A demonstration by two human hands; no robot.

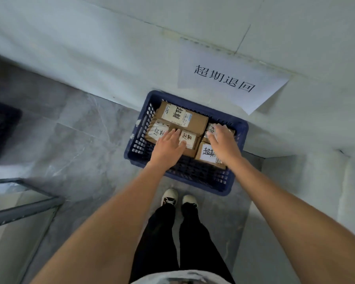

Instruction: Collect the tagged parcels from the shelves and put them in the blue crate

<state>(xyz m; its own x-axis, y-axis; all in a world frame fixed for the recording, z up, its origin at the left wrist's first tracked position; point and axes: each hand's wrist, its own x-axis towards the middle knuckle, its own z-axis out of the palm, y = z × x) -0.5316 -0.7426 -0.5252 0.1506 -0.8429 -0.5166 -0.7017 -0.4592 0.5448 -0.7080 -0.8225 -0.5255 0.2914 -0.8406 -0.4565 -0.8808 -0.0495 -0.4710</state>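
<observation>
Both down in the blue crate by the wall, left hand flat, fingers straight, on the small middle parcel, right hand spread over another: best pressed level, snug, tags up.

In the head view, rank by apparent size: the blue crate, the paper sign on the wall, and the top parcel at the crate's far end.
1. Blue crate
2. Paper sign, though it may hang nearer the camera, so this is unsure
3. Top parcel, clearly smallest
</observation>
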